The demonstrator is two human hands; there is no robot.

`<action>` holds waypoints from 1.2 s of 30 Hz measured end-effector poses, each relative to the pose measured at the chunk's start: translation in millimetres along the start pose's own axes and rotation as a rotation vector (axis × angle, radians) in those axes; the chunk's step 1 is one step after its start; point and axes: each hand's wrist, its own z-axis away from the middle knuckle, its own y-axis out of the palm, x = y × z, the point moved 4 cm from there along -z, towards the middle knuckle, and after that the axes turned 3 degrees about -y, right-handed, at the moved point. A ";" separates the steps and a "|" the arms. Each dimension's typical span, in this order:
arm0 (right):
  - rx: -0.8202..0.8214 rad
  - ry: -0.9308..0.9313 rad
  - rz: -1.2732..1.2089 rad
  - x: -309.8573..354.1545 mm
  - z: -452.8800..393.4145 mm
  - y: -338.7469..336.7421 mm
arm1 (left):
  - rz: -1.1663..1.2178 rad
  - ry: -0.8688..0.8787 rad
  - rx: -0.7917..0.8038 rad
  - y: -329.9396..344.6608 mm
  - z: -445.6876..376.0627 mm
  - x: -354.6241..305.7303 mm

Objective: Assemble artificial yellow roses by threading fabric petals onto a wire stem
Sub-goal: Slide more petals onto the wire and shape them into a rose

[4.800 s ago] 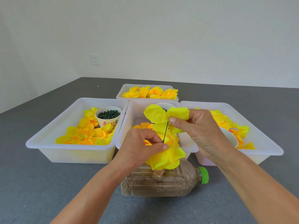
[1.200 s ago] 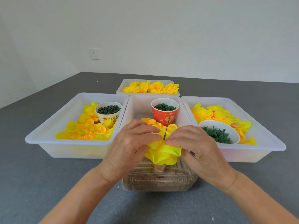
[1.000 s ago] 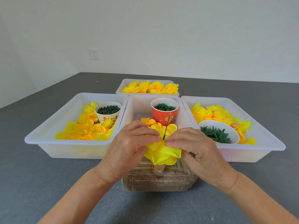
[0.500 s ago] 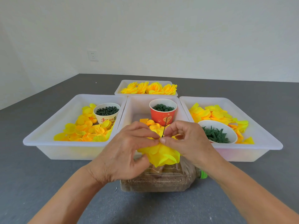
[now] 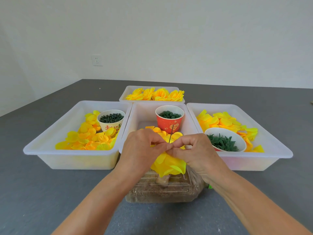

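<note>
Petals of yellow fabric sit bunched on the wire stem at lower centre of the frame, above a plastic bottle lying on the tabletop. Left hand and right hand meet fingertip to fingertip, each grip pinching the petals at the stem.

Two bare forearms and hands — no sleeves, rings or watch visible.
</note>
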 end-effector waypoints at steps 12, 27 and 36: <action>0.012 0.063 0.002 -2.9 5.1 -2.4 | 0.011 0.048 0.005 6.8 4.5 2.9; -0.319 0.078 0.452 -24.3 -94.4 -115.1 | -0.073 0.046 0.092 4.7 -1.0 -10.7; -0.292 0.452 0.955 -91.5 -164.6 -124.3 | -0.044 0.031 0.068 5.7 -0.4 -7.6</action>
